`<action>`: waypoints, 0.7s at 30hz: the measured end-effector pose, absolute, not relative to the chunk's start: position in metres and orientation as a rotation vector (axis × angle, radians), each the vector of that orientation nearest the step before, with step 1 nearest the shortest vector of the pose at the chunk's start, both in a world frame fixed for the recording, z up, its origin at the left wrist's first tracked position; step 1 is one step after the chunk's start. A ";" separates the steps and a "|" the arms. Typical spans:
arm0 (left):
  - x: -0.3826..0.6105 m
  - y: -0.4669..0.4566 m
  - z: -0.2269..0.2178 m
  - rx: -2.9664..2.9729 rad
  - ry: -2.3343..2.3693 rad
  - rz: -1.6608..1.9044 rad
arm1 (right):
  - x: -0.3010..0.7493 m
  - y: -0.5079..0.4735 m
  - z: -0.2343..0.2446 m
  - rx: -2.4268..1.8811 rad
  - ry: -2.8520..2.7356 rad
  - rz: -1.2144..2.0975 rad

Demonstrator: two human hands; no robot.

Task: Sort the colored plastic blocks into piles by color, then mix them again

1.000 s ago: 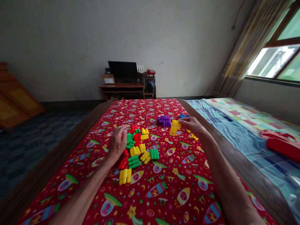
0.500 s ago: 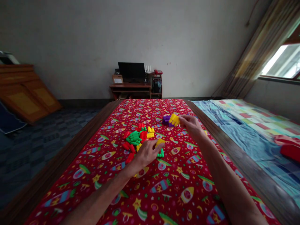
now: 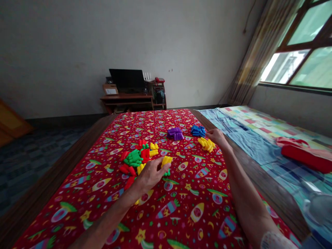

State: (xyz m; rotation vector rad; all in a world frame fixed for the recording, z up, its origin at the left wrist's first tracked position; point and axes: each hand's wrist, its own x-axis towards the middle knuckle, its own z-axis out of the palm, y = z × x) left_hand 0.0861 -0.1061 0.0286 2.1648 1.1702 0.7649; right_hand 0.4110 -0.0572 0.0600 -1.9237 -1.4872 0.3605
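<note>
At far left, an orange wooden cabinet (image 3: 11,122) stands well apart from the bench (image 3: 83,147), whose red patterned cloth (image 3: 186,218) leaves dark wood showing along the left and right edges. Past the bench's far edge, a low desk (image 3: 127,98) carries a carton (image 3: 110,90), a black monitor (image 3: 127,80) and a red telephone (image 3: 159,80).

Left of the bench's middle, red blocks (image 3: 125,169), green blocks (image 3: 133,158) and loose yellow blocks (image 3: 154,148) lie heaped together, their near side partly hidden by your left forearm. Your left hand (image 3: 153,173) has a yellow block (image 3: 166,160) pinched between thumb and fingers; it partly covers a green block (image 3: 167,172). Farther right, a purple pile (image 3: 175,134) lies between the mixed heap and a blue pile (image 3: 198,130) near the bench's right edge.

Just nearer you than the blue sits a yellow pile (image 3: 206,144). Your right hand (image 3: 219,138) is beside both, fingers drawn close; whether its grip has hold of anything, you cannot tell. Beyond the right edge, a bed (image 3: 249,121) holds a red object (image 3: 306,158).
</note>
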 end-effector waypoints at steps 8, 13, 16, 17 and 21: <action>0.084 -0.103 0.021 1.989 1.147 0.745 | 0.284 -0.091 0.089 -0.887 -2.372 0.855; 0.080 -0.100 0.024 2.146 1.179 0.848 | 0.306 -0.076 0.083 -1.235 -2.204 0.420; 0.075 -0.095 0.029 2.290 1.160 0.927 | 0.359 -0.058 0.069 -1.728 -1.800 0.055; 0.073 -0.092 0.031 2.327 1.163 0.946 | 0.377 -0.054 0.062 -1.899 -1.684 -0.041; 0.057 -0.078 0.038 2.388 1.291 0.970 | 0.423 -0.047 0.034 -2.223 -1.561 -0.101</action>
